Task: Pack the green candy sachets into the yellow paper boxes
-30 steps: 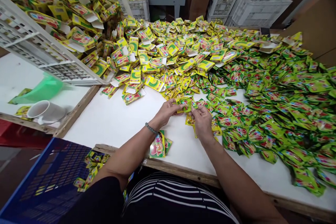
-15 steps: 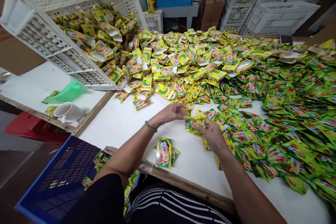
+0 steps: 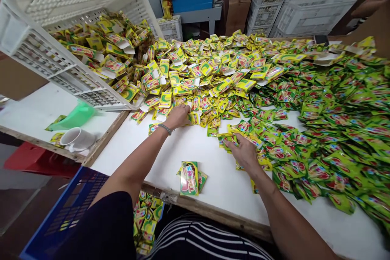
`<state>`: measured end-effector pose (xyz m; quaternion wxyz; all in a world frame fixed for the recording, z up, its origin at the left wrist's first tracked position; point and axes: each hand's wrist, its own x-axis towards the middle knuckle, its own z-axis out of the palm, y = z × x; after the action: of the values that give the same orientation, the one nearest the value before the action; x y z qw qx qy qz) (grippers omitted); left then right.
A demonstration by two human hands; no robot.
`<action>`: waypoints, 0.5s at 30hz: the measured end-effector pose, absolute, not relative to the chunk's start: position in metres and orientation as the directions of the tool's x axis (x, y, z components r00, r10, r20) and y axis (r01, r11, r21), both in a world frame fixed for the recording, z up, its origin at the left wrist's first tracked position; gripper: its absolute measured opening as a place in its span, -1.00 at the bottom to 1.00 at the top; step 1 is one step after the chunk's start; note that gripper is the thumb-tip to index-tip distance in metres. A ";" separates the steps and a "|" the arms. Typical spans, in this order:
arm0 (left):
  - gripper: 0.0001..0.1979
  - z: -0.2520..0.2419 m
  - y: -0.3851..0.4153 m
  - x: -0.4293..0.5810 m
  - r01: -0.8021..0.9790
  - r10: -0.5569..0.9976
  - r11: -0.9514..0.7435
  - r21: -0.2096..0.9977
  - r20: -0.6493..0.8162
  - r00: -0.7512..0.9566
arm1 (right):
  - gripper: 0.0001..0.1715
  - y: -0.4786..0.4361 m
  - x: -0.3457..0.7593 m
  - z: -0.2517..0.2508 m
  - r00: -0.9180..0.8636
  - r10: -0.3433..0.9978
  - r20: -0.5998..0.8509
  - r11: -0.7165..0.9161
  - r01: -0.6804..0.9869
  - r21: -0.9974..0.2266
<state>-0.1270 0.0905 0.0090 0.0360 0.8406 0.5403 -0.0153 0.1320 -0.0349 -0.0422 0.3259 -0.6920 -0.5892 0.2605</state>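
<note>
My left hand (image 3: 177,116), a bracelet on its wrist, is at the near edge of a heap of small yellow-and-green cardboard boxes (image 3: 222,86). Its fingers are closed on one yellow box (image 3: 194,118), partly hidden by the hand. In my right hand (image 3: 246,153) is a green sachet (image 3: 229,142), pinched between thumb and fingers beside a large pile of similar green sachets (image 3: 323,138). Between my arms, near the table's front edge, a larger green-and-yellow carton (image 3: 189,178) lies across another packet.
A white plastic crate (image 3: 76,77) lies tipped at the left, boxes spilling from it. Beyond the wooden edge are a white mug (image 3: 78,139) and a green scoop-like piece (image 3: 74,115). A blue basket (image 3: 65,215) holding boxes stands below. White crates (image 3: 313,16) stack behind.
My left hand has moved left and away from me, from beside the right hand to the heap of boxes. My right hand stays nearly in place with the sachet. The view has shifted slightly.
</note>
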 end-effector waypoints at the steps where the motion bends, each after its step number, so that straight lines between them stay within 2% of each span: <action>1: -0.58 0.006 0.082 -0.126 0.915 0.915 -0.396 0.075 -0.048 0.400 | -0.62 -0.035 0.131 -0.041 0.159 0.987 0.015 -0.091 0.637 -0.765; 4: -0.44 0.000 0.062 -0.122 0.917 0.919 -0.395 0.064 0.042 0.393 | -0.60 -0.035 0.130 -0.039 0.152 0.988 0.001 -0.093 0.615 -0.783; 6: -0.37 -0.004 0.055 -0.121 0.912 0.912 -0.408 0.032 0.049 0.406 | -0.60 -0.035 0.131 -0.038 0.155 0.988 -0.005 -0.099 0.606 -0.789; 10: -0.57 -0.006 0.053 -0.127 0.897 0.898 -0.437 0.064 -0.026 0.440 | -0.59 -0.035 0.133 -0.035 0.158 0.987 0.000 -0.091 0.569 -0.818; 12: -0.56 -0.005 0.051 -0.130 0.884 0.887 -0.456 0.100 -0.037 0.461 | -0.58 -0.035 0.134 -0.035 0.169 0.986 0.005 -0.089 0.543 -0.835; 15: -0.59 0.001 0.043 -0.130 0.908 0.933 -0.351 0.227 0.007 0.359 | -0.60 -0.035 0.136 -0.037 0.161 0.987 0.012 -0.066 0.465 -0.883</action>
<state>-0.1298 0.0432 0.0013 0.0922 0.8192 0.5621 0.0675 0.1357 -0.0346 -0.0372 0.3955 -0.6514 -0.5574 0.3296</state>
